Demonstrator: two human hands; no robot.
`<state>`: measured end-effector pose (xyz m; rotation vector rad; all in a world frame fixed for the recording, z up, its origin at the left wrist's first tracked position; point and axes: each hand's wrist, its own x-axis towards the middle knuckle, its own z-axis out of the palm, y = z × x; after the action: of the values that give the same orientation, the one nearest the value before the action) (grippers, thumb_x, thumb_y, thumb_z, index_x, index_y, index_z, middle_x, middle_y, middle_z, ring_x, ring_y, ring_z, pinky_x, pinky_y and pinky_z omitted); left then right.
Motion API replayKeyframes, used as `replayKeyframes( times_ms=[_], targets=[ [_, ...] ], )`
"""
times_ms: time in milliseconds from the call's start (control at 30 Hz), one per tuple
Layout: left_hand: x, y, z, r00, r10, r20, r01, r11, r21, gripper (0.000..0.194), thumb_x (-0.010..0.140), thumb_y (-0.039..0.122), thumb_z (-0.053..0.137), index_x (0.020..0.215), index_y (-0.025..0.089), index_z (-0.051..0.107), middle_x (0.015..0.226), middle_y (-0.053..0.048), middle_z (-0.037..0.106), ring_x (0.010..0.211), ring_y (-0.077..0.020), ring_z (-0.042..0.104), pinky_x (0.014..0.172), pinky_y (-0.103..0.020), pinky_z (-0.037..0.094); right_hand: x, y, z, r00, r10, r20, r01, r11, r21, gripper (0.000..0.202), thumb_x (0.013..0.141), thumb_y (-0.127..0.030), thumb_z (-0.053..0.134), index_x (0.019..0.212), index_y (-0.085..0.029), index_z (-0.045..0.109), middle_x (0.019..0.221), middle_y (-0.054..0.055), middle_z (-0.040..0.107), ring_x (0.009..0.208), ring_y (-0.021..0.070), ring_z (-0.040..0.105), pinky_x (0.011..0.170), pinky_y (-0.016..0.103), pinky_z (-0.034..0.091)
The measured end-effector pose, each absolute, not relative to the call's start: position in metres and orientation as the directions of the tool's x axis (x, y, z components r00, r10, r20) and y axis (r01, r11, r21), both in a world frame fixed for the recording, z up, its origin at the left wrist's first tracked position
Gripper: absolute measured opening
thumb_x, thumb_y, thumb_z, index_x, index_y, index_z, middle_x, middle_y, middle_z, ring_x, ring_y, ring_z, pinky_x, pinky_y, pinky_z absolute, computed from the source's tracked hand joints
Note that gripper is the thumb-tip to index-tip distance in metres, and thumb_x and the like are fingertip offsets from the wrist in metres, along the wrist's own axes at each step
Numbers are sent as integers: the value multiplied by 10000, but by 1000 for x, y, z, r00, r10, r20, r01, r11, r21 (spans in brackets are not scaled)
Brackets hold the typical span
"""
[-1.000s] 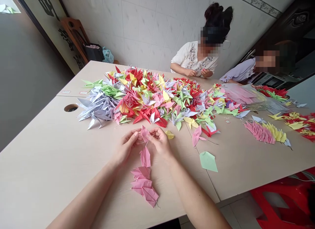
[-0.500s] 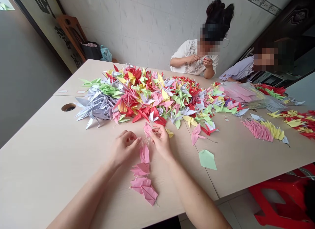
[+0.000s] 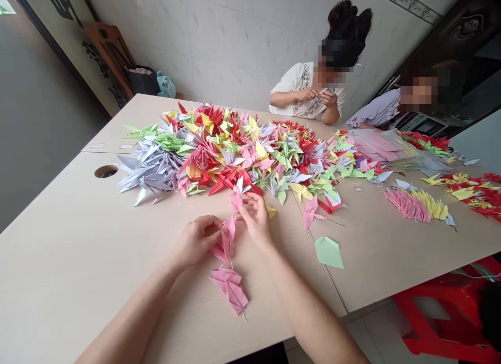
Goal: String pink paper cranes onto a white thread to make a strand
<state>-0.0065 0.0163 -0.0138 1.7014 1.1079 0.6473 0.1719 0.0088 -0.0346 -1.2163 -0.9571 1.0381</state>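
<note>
My right hand [image 3: 256, 218] is closed on a pink paper crane [image 3: 237, 201] at the upper end of a string. Just left of it, the fingers of my left hand [image 3: 201, 238] pinch another pink paper crane [image 3: 227, 233] threaded on the same string. Below them, more folded pink cranes [image 3: 230, 288] hang together on the string and lie on the table, with a short string end at the bottom. A bit of yellow paper [image 3: 271, 210] shows beside my right fingers. Parts of the held cranes are hidden by my fingers.
A big heap of coloured paper cranes [image 3: 235, 150] covers the table [image 3: 78, 259] beyond my hands. To the right lie a loose pink crane [image 3: 312, 213], a green paper sheet [image 3: 329, 252] and pink and yellow crane strings [image 3: 409, 205]. Two people sit across; a red stool [image 3: 430, 322] stands lower right.
My left hand has moved slightly right and now pinches a crane on the string. The middle cranes have been drawn up toward my hands, leaving a gap above the lowest ones.
</note>
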Motion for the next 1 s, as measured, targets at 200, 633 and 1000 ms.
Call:
replayKeyframes(
  times_ms=[200, 633, 1000],
  targets=[
    [-8, 24, -14, 343, 932, -114, 28, 111, 993, 331, 751, 494, 699, 800, 176, 622, 709, -21, 680, 620, -157, 597, 588, -258, 443, 174, 5, -32, 237, 956, 175, 254, 113, -960, 178, 837, -363, 596, 927, -210, 605, 999, 47, 635, 772, 144, 582, 719, 293, 490],
    [-5, 22, -10, 402, 890, -214, 25, 223, 975, 457, 737, 540, 695, 1008, 199, 558, 657, 1, 679, 524, -152, 588, 505, -245, 428, 170, 4, -29, -39, 993, -111, -54, -113, -992, 186, 747, -342, 653, 758, -185, 554, 600, -39, 562, 499, 89, 518, 421, 195, 345],
    [-6, 16, -14, 542, 809, -225, 132, 182, 974, 627, 693, 161, 604, 1273, 234, 377, 772, -19, 705, 656, -214, 669, 580, -321, 527, 167, 6, -24, 191, 981, -31, -108, -10, -994, 165, 769, -306, 629, 771, -203, 500, 647, -35, 566, 540, 97, 511, 513, 242, 433]
  ],
)
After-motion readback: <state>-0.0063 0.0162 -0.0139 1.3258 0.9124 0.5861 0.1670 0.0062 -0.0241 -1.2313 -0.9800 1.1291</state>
